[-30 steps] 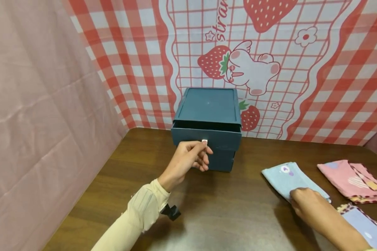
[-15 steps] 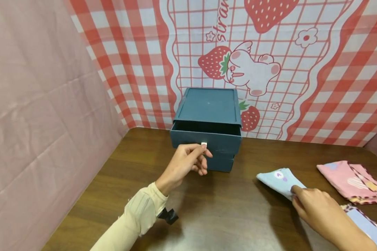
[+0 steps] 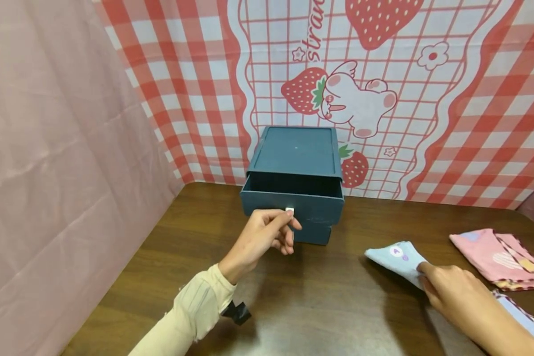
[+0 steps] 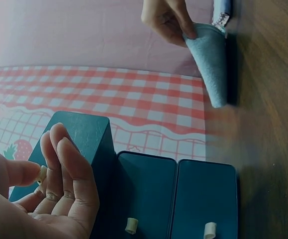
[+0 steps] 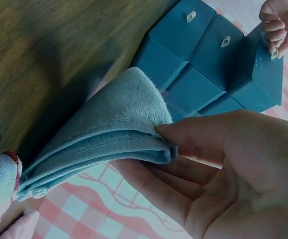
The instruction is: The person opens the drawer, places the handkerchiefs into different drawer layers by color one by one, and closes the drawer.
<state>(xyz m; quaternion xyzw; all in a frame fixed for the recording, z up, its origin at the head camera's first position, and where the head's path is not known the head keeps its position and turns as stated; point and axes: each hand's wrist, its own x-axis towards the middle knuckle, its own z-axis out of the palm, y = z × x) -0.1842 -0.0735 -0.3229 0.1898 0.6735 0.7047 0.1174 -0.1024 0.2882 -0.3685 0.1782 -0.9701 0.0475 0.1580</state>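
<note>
Fingers of my left hand are curling around the small white tab on the top drawer of the teal drawer box, thumb and forefinger pinching it just left of centre frame. That forearm, in its cream sleeve, is reaching up from the bottom edge. The drawer is standing partly pulled out, its dark inside showing. At the lower right of the head view, my right hand is gripping the folded light-blue cloth, which is lying on the brown bench well apart from the box.

From the left wrist camera I am seeing two lower drawer fronts, each with its own pale tab, which the head view mostly hides behind my hand. From the right wrist camera I am seeing the thumb pressing the cloth's folded layers against my fingers, with the cloth's near end lifted off the bench. A pink cloth is resting at the right edge of the head view.
</note>
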